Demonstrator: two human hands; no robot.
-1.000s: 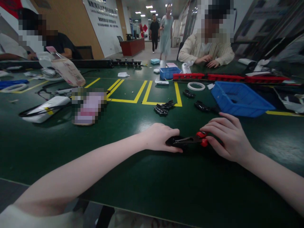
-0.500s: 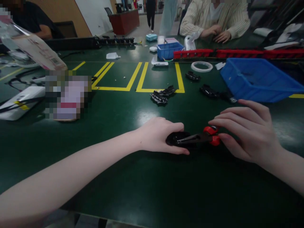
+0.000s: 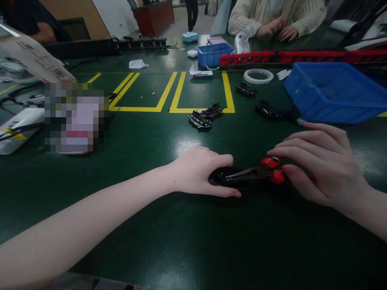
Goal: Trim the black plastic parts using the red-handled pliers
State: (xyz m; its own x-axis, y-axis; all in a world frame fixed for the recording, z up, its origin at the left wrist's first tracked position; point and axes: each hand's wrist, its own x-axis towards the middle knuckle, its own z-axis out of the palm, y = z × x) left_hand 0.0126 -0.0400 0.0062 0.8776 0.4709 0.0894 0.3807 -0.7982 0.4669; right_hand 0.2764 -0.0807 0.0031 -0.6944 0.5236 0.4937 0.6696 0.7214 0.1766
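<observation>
My left hand (image 3: 201,171) is closed around a black plastic part (image 3: 216,177), its thumb and fingers on either side. In my right hand (image 3: 323,165) is a pair of needle-nose pliers (image 3: 256,172) with red handles, held between thumb and fingers. The long jaws point left and reach over the black part. Whether the jaw tips grip anything on it, I cannot tell. Further off lie more black parts: a pair touching each other (image 3: 201,119), one near the tape roll (image 3: 246,90), and another (image 3: 267,110) beside the blue bin.
A large blue bin (image 3: 338,108) stands at the right, a small blue basket (image 3: 214,56) at the back. Between them lies a white tape roll (image 3: 258,76). Yellow tape lines (image 3: 136,109) mark the green table. A blurred-out phone-like object (image 3: 80,125) is at left. People sit opposite.
The view has shifted slightly, so the background sits a little higher. Both hands keep their hold; the pliers' jaws appear a little closer together over the black part.
</observation>
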